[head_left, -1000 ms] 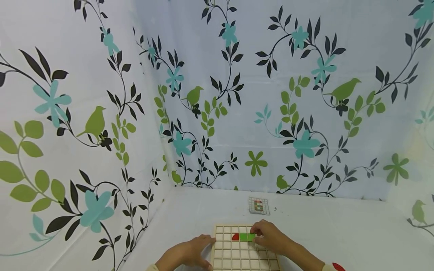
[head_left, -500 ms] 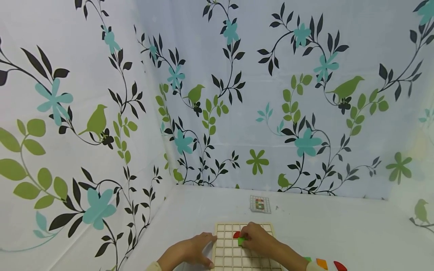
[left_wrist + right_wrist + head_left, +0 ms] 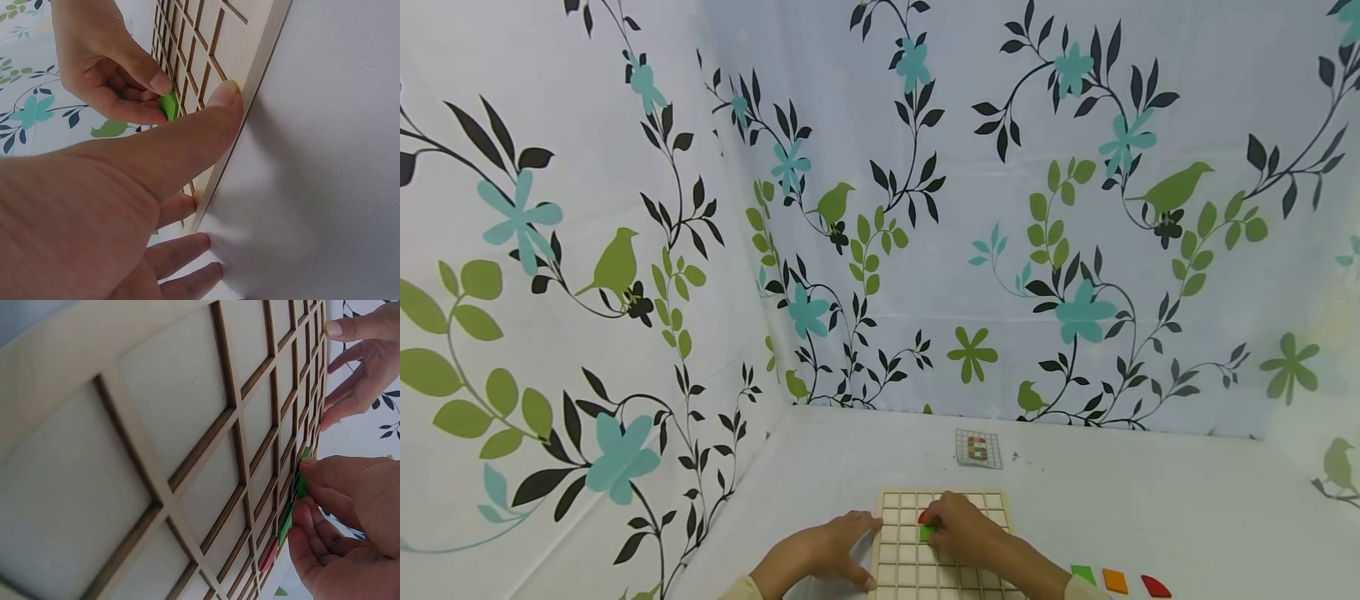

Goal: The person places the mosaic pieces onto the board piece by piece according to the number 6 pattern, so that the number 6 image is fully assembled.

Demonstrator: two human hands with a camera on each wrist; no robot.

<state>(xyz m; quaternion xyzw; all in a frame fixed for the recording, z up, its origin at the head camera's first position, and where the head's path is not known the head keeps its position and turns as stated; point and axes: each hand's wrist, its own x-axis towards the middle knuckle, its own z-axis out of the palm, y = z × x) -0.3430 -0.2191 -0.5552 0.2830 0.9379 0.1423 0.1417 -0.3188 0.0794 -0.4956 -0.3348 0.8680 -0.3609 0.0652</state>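
Note:
A light wooden grid board [image 3: 907,575] lies before me on the white table. My right hand [image 3: 964,529] is over its upper part, pinching a green tile [image 3: 169,105] between thumb and finger at the grid. In the right wrist view a second green tile [image 3: 285,522] and a red tile [image 3: 269,555] sit in cells beside the held one; in the head view my fingers cover most of them. My left hand [image 3: 831,550] steadies the board's left edge, thumb [image 3: 226,97] on the frame and the other fingers extended along the side.
A printed card [image 3: 978,449] with a coloured grid pattern lies behind the board. To the right of my forearm are a green piece [image 3: 1083,573], an orange piece [image 3: 1116,581] and a red quarter-round piece [image 3: 1155,587]. Patterned curtains [image 3: 880,208] enclose the table.
My right hand has moved left and slightly toward me, and now holds a green tile at the cell below the red one. Loose pieces by the right forearm have come into view. The left hand stays.

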